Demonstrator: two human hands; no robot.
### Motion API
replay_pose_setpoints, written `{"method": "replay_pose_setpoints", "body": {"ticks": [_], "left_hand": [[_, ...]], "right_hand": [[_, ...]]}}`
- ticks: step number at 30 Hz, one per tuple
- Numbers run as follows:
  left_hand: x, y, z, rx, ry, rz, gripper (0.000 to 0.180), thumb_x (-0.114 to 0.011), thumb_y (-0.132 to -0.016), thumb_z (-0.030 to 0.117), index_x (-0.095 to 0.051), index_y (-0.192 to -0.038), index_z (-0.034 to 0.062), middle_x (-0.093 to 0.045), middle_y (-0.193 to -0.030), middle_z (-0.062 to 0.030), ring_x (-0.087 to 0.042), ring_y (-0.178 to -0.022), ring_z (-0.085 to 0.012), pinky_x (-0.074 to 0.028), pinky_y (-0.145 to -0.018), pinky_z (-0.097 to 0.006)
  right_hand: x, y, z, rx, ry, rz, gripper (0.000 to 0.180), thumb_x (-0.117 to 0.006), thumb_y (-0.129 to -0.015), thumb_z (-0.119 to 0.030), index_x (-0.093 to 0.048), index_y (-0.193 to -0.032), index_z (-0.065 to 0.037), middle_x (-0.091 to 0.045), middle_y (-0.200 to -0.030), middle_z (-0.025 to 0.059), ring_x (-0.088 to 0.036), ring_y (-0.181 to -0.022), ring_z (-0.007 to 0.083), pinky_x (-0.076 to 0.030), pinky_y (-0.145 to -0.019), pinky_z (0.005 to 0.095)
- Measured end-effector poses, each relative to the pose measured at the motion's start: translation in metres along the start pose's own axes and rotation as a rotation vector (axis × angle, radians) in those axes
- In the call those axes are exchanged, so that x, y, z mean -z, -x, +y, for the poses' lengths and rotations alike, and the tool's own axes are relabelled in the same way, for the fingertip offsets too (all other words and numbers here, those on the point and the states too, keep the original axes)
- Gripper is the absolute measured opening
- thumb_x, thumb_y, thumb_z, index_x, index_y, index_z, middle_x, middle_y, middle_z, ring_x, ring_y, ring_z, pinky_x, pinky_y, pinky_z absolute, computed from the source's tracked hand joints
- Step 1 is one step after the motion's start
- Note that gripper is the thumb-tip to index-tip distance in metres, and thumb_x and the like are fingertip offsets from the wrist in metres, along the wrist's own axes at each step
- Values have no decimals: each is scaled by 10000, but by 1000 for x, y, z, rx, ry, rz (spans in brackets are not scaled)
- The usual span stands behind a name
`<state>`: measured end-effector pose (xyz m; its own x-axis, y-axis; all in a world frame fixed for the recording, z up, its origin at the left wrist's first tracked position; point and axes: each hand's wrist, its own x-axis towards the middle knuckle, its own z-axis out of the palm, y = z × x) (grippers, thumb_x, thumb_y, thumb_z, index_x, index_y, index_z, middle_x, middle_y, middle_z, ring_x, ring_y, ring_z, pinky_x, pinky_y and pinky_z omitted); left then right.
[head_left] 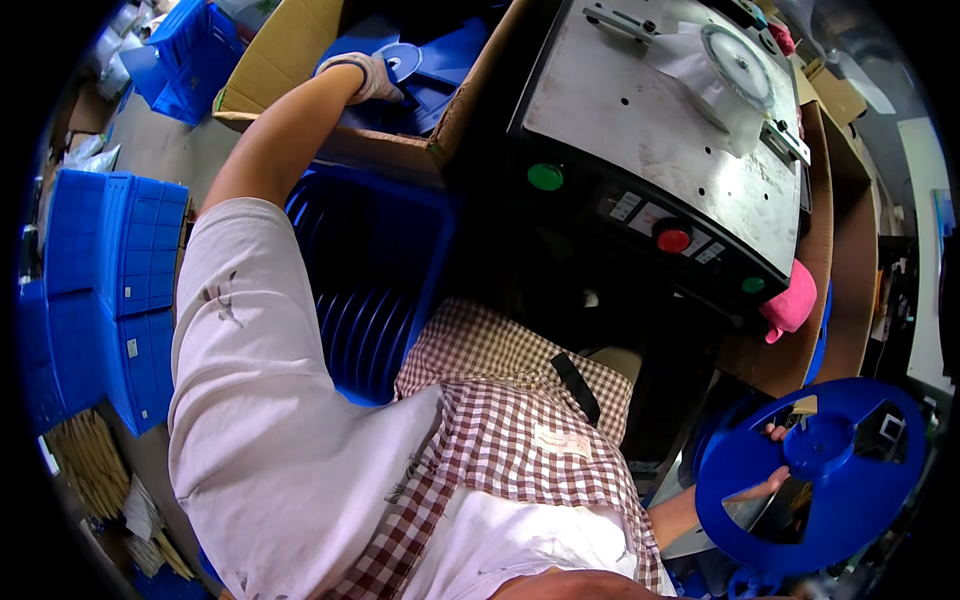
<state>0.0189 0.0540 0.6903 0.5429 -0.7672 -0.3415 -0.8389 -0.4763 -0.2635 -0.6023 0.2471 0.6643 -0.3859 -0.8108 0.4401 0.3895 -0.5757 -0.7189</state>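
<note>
At the lower right, my right hand (776, 482) grips a blue plastic reel (878, 490) from behind, its fingers showing through the openings beside the hub. My left arm stretches forward to a cardboard box (290, 50). Inside that box, my left hand (366, 78), in a pale glove, is closed at the hub of a blue reel flange (448, 58); part of the fingers is hidden. More blue pieces lie under it. Below the box, a blue crate (432, 215) contains several thin blue discs (365, 340) standing on edge.
A machine with a metal top (620, 110) stands ahead, bearing a clear round piece (738, 68), a red button (672, 238) and green buttons (545, 177). Blue crates (135, 250) are stacked at left. At right are a pink object (793, 300) and another cardboard box (850, 240).
</note>
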Motion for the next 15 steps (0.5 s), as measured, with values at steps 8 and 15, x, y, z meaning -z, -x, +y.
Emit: {"method": "replay_pose_setpoints", "body": {"ticks": [8,15], "left_hand": [[10,-26,-16,-62,421,368,721,-650,-777,401,-393,-1373,87,-552,-1252,-243,-533,-1167,-402,-409,-995,-477],[67,49,-25,-159,278,540,793,-677,-799,398,-319,-1444,107,-481,-1348,-235,-509,-1199,-390,-410,-1009,-443]], "right_hand": [[-6,-22,9,-47,-122,-254,456,-560,-919,-354,-525,-1195,8,-589,-1064,160,-552,-1028,265,-469,-941,359],[-10,-18,36,-104,-146,-137,492,-507,-923,-337,-403,-1239,26,-508,-1007,140,-490,-1004,242,-378,-968,370]]}}
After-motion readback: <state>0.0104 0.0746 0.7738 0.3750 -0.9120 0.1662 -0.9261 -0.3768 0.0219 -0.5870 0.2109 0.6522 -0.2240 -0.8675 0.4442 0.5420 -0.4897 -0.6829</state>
